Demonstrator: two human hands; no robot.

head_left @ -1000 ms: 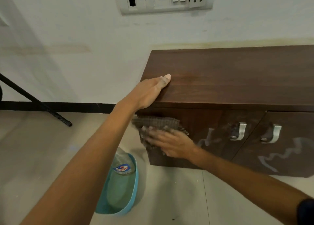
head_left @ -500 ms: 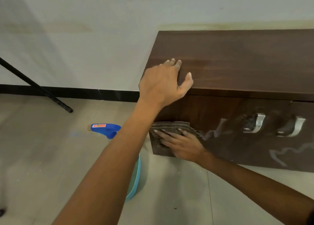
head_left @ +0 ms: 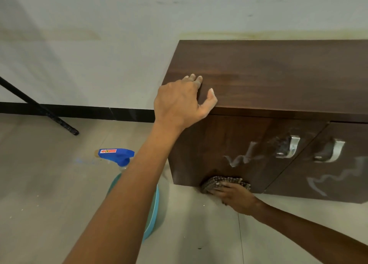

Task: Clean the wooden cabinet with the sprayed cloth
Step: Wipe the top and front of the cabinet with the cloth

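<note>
I count one wooden cabinet (head_left: pixel 278 80) against the wall, with two door fronts in view, two metal handles (head_left: pixel 288 147) (head_left: pixel 331 151) and two pale squiggled streaks (head_left: pixel 242 157) (head_left: pixel 338 179), one on each door. There is one cloth (head_left: pixel 218 183), one blue-headed spray bottle (head_left: pixel 117 156) and one teal basin (head_left: pixel 154 214) on the tiled floor (head_left: pixel 49 194), the bottle standing at the basin and partly hidden by my left forearm. One black rod (head_left: pixel 37 106) slants down to the floor at left. My left hand (head_left: pixel 182 102) is spread loosely, fingers and thumb apart, resting over the cabinet's top left front corner and gripping nothing. My right hand (head_left: pixel 236 197) lies flat and extended on the cloth, pressing it against the bottom edge of the left door, close to the floor; whether any finger curls around the cloth I cannot tell
</note>
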